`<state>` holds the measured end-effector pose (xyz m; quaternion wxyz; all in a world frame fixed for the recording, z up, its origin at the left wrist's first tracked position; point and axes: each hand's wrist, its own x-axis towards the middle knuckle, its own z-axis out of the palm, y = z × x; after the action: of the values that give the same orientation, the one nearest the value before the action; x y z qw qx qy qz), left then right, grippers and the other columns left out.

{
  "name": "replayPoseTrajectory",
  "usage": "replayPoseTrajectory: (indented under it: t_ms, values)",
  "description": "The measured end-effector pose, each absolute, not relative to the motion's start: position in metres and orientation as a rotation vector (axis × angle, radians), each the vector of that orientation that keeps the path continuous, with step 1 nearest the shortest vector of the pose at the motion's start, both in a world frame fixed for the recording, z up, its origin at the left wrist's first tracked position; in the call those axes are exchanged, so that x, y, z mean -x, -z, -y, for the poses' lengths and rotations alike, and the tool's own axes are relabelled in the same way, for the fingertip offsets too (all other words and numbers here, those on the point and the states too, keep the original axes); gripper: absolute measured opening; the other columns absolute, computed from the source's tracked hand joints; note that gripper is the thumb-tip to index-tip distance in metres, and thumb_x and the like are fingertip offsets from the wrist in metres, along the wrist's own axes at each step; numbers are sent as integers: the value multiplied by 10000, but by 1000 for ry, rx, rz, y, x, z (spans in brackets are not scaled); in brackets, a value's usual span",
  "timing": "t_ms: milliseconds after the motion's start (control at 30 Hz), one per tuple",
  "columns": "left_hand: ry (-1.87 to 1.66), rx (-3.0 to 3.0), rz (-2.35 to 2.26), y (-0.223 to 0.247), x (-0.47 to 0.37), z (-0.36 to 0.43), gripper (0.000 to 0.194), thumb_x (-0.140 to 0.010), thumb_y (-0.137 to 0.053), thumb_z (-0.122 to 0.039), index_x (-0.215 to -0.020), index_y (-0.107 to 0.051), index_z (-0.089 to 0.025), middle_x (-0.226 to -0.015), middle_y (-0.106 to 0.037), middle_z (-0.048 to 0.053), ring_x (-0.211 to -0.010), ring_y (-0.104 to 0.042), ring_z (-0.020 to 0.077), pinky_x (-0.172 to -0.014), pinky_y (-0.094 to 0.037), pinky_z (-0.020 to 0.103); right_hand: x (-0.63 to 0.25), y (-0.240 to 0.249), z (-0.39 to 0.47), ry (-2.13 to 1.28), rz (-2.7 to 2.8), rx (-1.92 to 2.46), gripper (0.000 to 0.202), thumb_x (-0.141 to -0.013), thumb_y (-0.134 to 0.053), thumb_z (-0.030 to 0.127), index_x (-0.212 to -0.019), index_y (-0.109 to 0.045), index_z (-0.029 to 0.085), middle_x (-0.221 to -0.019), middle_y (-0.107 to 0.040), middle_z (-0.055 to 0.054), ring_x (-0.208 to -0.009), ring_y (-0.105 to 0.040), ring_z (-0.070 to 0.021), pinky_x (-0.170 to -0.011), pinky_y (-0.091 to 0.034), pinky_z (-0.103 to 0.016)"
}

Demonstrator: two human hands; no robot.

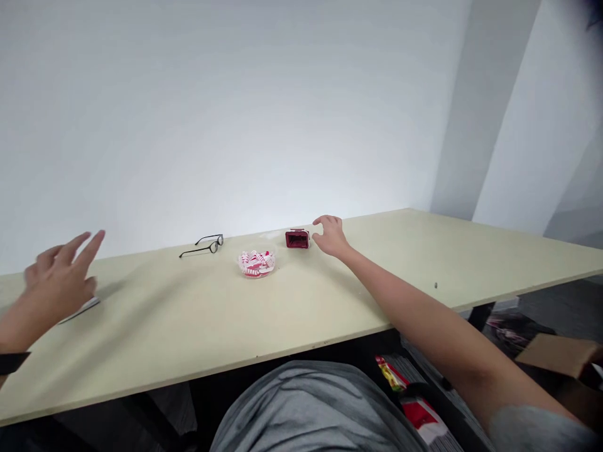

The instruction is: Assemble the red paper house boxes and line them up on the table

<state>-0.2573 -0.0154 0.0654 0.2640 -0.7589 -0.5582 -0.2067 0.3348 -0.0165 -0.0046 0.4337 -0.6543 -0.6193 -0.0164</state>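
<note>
My right hand (330,236) reaches over the back of the table, thumb and fingers apart, with nothing in it. Just left of its fingertips lies a small dark red box (297,239) on its side, its open end facing me. In front of the box stands a clear bowl (257,271) filled with red-and-white wrapped pieces. My left hand (59,276) hovers at the far left with spread fingers, slightly blurred and holding nothing. Partly hidden beneath it is a flat, thin white object with a dark edge (83,309).
Black-framed glasses (210,246) rest near the wall, left of the bowl. A tiny dark bit (436,285) lies on the pale table (292,307) at right. Below the table are a cardboard box (558,355) and a red packet (419,411). The wall borders the table's back edge.
</note>
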Motion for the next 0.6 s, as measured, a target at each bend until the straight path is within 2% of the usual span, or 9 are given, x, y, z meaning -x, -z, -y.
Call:
replayPoseTrajectory:
  t_ms: [33,100,133,200,300,400,500,600]
  values:
    - [652,2029,1442,-70,232,17,719,-1011,-323,-491,-1637,29,-465,-1754,-141,-15,-1512,-249,446,-1163,-260,726,-339,7,13,27,1550,1669,449,-892,-560,229,-1338,-580,185,-1546,-484,-146,-1531,-249,-337,-1258,-219,-586]
    - [753,2143,1294,-76,177,18,596,-1015,-368,-519,-1595,-274,-419,-1629,-429,-38,-1413,-452,306,-1213,-329,557,-345,12,7,-12,1594,1752,520,-915,-578,272,-1427,-538,193,-1610,-422,-164,-1558,-213,-372,-1245,-124,-695]
    - [786,2222,1275,-78,150,17,519,-1010,-383,-524,-1496,-464,-363,-1502,-576,-32,-1319,-540,268,-1177,-393,479,-347,15,4,-40,1624,1791,527,-929,-580,306,-1443,-536,201,-1608,-431,-173,-1558,-226,-389,-1222,-103,-743]
    - [707,2459,1309,-79,101,11,445,-972,-439,-539,-1185,-722,-268,-1228,-751,16,-1086,-671,255,-991,-509,374,-351,20,0,-107,1689,1860,493,-945,-587,396,-1403,-593,213,-1526,-533,-191,-1512,-330,-420,-1172,-126,-807]
    - [519,2758,1179,-76,44,-7,417,-952,-469,-513,-1083,-784,-273,-1126,-791,26,-990,-708,247,-876,-509,325,-354,27,-4,-198,1800,1922,396,-916,-621,521,-1151,-746,228,-1239,-724,-168,-1299,-572,-410,-1130,-261,-792]
    - [258,2943,1157,-69,7,-28,352,-899,-528,-471,-982,-802,-267,-1084,-799,41,-946,-704,249,-816,-481,321,-355,31,-5,-233,1901,1909,353,-866,-673,562,-939,-786,236,-1026,-775,-117,-1091,-683,-342,-1097,-422,-648]
    - [125,2998,1226,-62,-9,-42,304,-838,-588,-480,-800,-774,-243,-911,-786,59,-808,-663,240,-723,-437,322,-357,31,-7,-193,1913,1874,284,-862,-694,501,-938,-791,245,-1031,-776,-111,-1094,-685,-322,-1054,-487,-494]
    - [161,2997,1254,-53,-10,-43,367,-862,-559,-519,-727,-731,-224,-795,-741,58,-705,-595,211,-668,-386,323,-360,28,-9,-126,1860,1871,237,-884,-665,396,-1010,-787,237,-1122,-758,-130,-1213,-631,-348,-1077,-456,-463]
